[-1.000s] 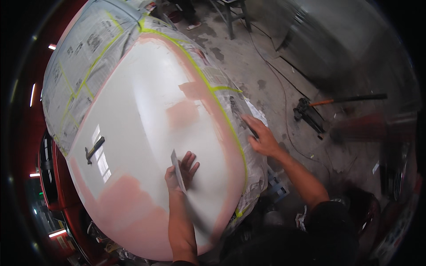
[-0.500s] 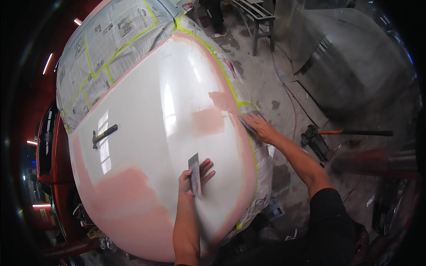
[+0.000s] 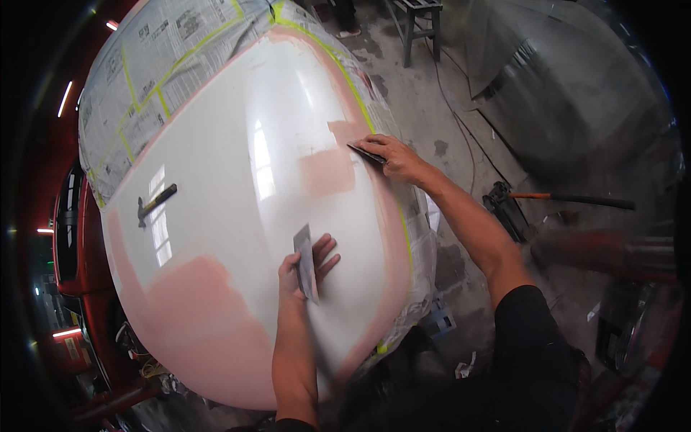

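Observation:
A white car hood (image 3: 216,180) with pink filler patches spreads out below me. My left hand (image 3: 289,279) is over its near middle, thumb closed on a flat grey putty spreader (image 3: 304,261) with the other fingers stretched behind it. Farther off, at the hood's right side, my right hand (image 3: 400,161) grips a dark, thin putty spreader (image 3: 368,153). Its edge lies against the surface beside a pink patch (image 3: 327,173), with my fingers pressed on its back. My right fingertips partly hide this blade.
A hammer (image 3: 156,205) lies on the hood's left part. Newspaper (image 3: 169,50) and yellow-green tape cover the far area and right edge. On the floor to the right is a floor jack (image 3: 500,201) with a long handle. A red vehicle (image 3: 72,245) stands at left.
My right hand has moved inward from the taped edge onto the hood, its spreader now tilted up on edge. My left hand keeps its hold. The whole view has shifted slightly.

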The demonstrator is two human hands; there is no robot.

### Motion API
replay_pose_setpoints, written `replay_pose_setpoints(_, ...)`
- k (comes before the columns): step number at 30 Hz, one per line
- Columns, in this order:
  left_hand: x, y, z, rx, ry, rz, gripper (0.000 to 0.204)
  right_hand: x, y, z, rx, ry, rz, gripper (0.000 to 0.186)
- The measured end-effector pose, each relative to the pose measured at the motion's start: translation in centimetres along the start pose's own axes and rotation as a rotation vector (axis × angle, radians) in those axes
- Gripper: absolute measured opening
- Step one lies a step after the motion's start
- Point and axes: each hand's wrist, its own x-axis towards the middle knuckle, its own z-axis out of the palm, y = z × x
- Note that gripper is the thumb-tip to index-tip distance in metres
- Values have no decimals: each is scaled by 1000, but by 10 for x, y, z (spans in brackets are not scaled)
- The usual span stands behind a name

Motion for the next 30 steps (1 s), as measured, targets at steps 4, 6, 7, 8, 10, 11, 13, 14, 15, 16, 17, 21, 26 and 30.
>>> replay_pose_setpoints(4, -3, -3, -1, 11, 34, 8, 56, -46, 3, 17, 27, -47, -38, 79)
replay_pose_setpoints(6, -5, -2, 0, 13, 63, 16, 57, -74, -4, 26, 41, -45, -47, 80)
replay_pose_setpoints(7, -4, -2, 3, 19, 80, 17, 58, -90, -7, 30, 45, -38, -48, 81)
replay_pose_setpoints(8, -4, -2, 6, 26, 97, 17, 59, -107, -8, 36, 40, -18, -77, 82)
replay_pose_setpoints(10, -4, -2, 13, 80, 110, 20, 33, -140, -14, 49, 34, 23, -136, 85)
replay_pose_setpoints(11, -3, -2, 15, 107, 116, 22, 25, -155, -21, 53, 44, 33, -111, 85)
replay_pose_setpoints(13, -4, -3, 13, 78, 127, 37, 48, -187, -41, 61, 73, 48, -54, 85)
replay_pose_setpoints(14, -4, -3, 11, 63, 132, 44, 63, -202, -49, 67, 68, 53, -35, 86)
replay_pose_setpoints(15, -3, -3, 9, 64, 124, 43, 62, -216, -57, 73, 62, 57, -13, 86)
replay_pose_setpoints(16, -3, -3, 9, 65, 116, 44, 59, -230, -64, 80, 57, 60, 9, 87)
replay_pose_setpoints(17, -2, -3, 8, 66, 109, 46, 55, -243, -71, 87, 40, 62, 31, 88)
replay_pose_setpoints(21, 0, -2, 6, 82, 58, 24, 28, -290, -99, 111, -69, 80, 46, 88)
replay_pose_setpoints(26, -4, -3, 4, 64, 66, 4, 23, -302, -106, 77, 163, 12, 179, 73)
replay_pose_setpoints(30, -8, 0, 11, 75, 131, 26, 42, -210, -58, 32, 99, 337, 208, 73)
